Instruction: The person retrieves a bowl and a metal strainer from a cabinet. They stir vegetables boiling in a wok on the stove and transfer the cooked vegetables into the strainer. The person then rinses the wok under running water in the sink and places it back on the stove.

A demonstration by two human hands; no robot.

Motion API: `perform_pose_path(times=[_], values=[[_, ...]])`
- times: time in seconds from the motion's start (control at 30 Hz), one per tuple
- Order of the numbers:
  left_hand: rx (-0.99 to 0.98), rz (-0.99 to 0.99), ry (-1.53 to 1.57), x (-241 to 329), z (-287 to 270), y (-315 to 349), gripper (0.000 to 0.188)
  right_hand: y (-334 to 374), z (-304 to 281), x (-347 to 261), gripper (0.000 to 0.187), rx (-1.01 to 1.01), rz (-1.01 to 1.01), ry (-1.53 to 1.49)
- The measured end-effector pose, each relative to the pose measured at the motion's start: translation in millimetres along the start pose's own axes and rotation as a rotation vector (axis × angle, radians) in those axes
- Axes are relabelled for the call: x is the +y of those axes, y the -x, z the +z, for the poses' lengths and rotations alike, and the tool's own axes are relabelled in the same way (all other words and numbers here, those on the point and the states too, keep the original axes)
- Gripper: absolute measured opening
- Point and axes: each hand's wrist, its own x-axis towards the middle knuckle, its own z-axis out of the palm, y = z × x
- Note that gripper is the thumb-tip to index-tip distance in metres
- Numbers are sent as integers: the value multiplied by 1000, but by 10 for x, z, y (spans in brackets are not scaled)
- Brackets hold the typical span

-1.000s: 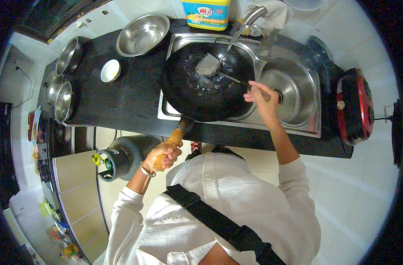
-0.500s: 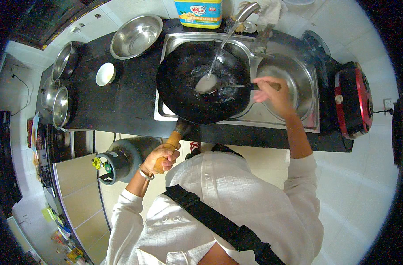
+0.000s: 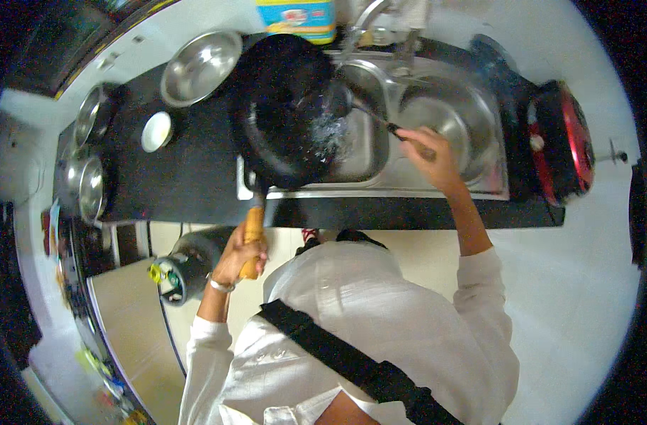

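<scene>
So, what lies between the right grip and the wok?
In the head view: the utensil shaft, running from the right grip toward the wok, over the left basin.

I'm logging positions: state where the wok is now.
In the head view, the wok is left of centre, over the left end of the sink and right of the white bowl, its handle in the left hand.

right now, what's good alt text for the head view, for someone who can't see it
A person's left hand grips the wooden handle of a tilted black wok, water splashing at its right edge over the left sink basin; the right hand holds a long-handled utensil. Steel bowls and a white bowl sit on the dark counter at left.
</scene>
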Motion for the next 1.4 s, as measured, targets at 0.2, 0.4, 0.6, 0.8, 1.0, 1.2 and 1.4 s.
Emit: perform_pose_path(times=[0.2,0.4,0.6,0.8,1.0,1.2,1.4], values=[[229,125,-115,-90,-44,37,57,-158,-20,50,23,-32,-154,61],[9,184,115,-115,-58,45,34,-413,-67,-203,21,5,-238,59],[-226,68,534,-368,-168,-22,37,-538,-305,-442,21,89,243,-137],[-391,-84,702,-574,-193,-112,42,-237,53,14,21,141,347,-548],[-432,-80,692,-517,-51,-138,38,-124,-33,-627,17,157,393,-324],[-534,-76,695,-511,7,-154,38,-74,-167,-684,18,253,544,-251],[-572,-92,748,-534,8,-222,36,78,337,-280,22,323,434,-591]])
